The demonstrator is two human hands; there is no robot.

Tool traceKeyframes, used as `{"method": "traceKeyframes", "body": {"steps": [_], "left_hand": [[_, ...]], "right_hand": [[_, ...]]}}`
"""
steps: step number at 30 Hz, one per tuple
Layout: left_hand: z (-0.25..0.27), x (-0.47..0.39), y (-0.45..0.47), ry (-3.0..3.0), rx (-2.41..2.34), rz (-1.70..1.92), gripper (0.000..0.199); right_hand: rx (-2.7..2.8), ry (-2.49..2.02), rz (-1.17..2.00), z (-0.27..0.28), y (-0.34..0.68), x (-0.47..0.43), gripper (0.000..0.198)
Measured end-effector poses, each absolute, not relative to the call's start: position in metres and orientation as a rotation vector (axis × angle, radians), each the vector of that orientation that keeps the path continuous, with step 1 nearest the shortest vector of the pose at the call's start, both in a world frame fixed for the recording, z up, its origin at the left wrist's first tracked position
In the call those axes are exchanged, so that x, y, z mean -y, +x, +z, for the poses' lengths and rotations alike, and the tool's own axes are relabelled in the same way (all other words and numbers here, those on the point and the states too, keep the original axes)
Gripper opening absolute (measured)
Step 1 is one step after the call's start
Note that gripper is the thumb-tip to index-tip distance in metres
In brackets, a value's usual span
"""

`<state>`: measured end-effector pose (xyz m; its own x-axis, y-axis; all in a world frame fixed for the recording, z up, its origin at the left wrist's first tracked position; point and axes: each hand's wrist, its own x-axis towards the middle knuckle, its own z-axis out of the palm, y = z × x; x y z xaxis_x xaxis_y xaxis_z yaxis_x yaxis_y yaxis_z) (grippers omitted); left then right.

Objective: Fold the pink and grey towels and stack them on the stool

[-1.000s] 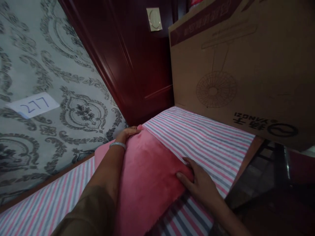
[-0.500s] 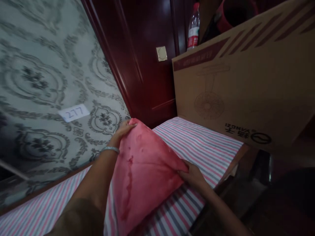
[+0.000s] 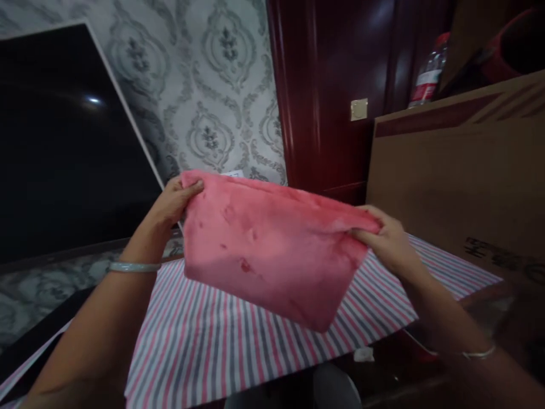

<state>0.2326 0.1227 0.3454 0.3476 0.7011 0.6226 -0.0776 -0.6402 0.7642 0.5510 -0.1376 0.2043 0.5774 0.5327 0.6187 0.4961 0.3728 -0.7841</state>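
A pink plush cloth (image 3: pixel 272 244) is stretched between my two hands, its lower edge over a striped tablecloth (image 3: pixel 204 329). My left hand (image 3: pixel 174 199) grips the upper left corner, thumb on the near side. At the upper right corner, my right hand (image 3: pixel 383 233) pinches the fabric, which bunches into folds there. Small dents and a darker red spot mark the cloth's face. Its far side is hidden from me.
A black screen (image 3: pixel 68 142) with a pale frame stands at the left. On the right is a large cardboard box (image 3: pixel 451 176), with a red-capped bottle (image 3: pixel 428 74) at its top edge. Behind are a dark red door (image 3: pixel 327 85) and patterned wallpaper (image 3: pixel 208 85).
The cloth, which hung slanted over the table, is now lifted and spread more level. My right hand has moved up and away from my left. The view has swung left, bringing in the screen.
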Motion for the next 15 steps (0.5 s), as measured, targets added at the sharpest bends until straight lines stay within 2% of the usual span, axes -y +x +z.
{"method": "traceKeyframes", "body": {"steps": [3, 6, 8, 11, 15], "left_hand": [[0.332, -0.114, 0.191, 1.839, -0.598, 1.34, 0.043], [0.314, -0.115, 0.168, 1.797, -0.712, 1.298, 0.055], [0.309, -0.12, 0.159, 1.806, -0.749, 1.311, 0.055], [0.313, -0.125, 0.149, 1.931, -0.714, 1.437, 0.046], [0.302, -0.117, 0.129, 2.251, -0.756, 1.538, 0.024]], "right_hand": [[1.143, -1.304, 0.015, 0.231, 0.545, 0.124, 0.037], [1.307, -1.305, 0.073, 0.24, 0.543, 0.088, 0.03], [1.376, -1.294, 0.074, 0.246, 0.543, 0.061, 0.025], [1.419, -1.279, -0.098, 0.263, 0.543, 0.035, 0.022], [1.488, -1.228, -0.509, 0.263, 0.539, 0.036, 0.032]]}}
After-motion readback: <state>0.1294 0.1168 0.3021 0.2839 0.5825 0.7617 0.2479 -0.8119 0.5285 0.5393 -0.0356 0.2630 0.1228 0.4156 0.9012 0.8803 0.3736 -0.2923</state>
